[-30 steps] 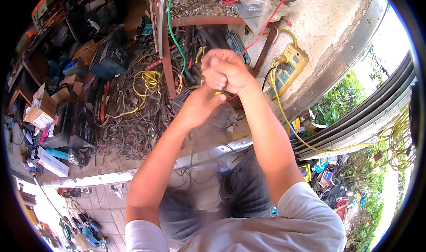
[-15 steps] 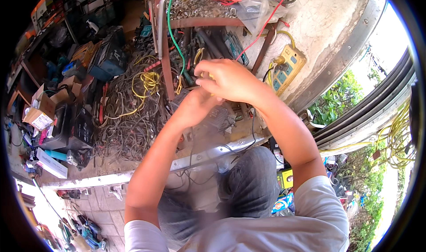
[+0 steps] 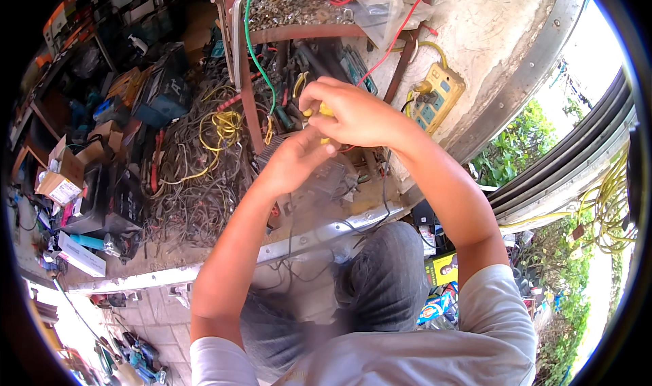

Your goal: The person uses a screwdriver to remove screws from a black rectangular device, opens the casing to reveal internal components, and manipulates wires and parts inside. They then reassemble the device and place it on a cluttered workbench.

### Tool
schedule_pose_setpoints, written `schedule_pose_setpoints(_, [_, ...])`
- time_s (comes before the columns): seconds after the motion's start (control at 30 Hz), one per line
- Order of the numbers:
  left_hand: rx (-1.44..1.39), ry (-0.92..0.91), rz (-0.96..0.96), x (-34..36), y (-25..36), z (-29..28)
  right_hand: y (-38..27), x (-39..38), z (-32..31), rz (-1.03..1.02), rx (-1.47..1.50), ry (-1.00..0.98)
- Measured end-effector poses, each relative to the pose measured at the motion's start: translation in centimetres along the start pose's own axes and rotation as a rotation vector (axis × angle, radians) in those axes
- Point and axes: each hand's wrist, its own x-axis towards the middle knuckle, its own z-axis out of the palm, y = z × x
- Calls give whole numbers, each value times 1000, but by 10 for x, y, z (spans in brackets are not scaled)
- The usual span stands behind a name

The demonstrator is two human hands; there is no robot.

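In the middle, my right hand (image 3: 353,116) is closed around a small bright yellow thing (image 3: 326,109); most of it is hidden by the fingers, so its kind cannot be made out. My left hand (image 3: 299,160) comes up from below, its fingertips closed together just under the right hand, where a bit of yellow also shows. What the left fingers pinch is hidden. Just beyond the hands lie yellow-handled pliers (image 3: 301,84). A green cord (image 3: 261,60) hangs down to their left, and a thin red wire (image 3: 401,36) runs down behind my right hand.
A yellow power strip (image 3: 439,101) with a plug in it lies right of my hands. A rusty metal frame (image 3: 299,32) stands beyond them. Tangled wires with a yellow cable coil (image 3: 223,128) spread to the left, near black batteries (image 3: 161,97) and a cardboard box (image 3: 62,177).
Both hands have shifted slightly, and the right hand has tilted so that more of the yellow thing shows between its fingers. The view has moved a little.
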Motion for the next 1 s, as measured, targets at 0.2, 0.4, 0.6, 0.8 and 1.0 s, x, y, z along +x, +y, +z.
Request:
schedule_pose_setpoints(0.2, [368,115,-52,-2,-11,-5,-23,9,-5,303,31,-158])
schedule_pose_setpoints(0.4, [45,-54,35,1,-8,-8,-14,1,-7,122,76,-96])
schedule_pose_setpoints(0.6, [390,109,-41,-4,-8,-5,-14,7,1,143,-22,-83])
schedule_pose_setpoints(0.8, [117,-42,-59,-3,-4,-12,-16,3,-2,58,23,-91])
schedule_pose_setpoints(1.0, [341,134,-127,-3,-4,-3,-19,8,1,113,19,-104])
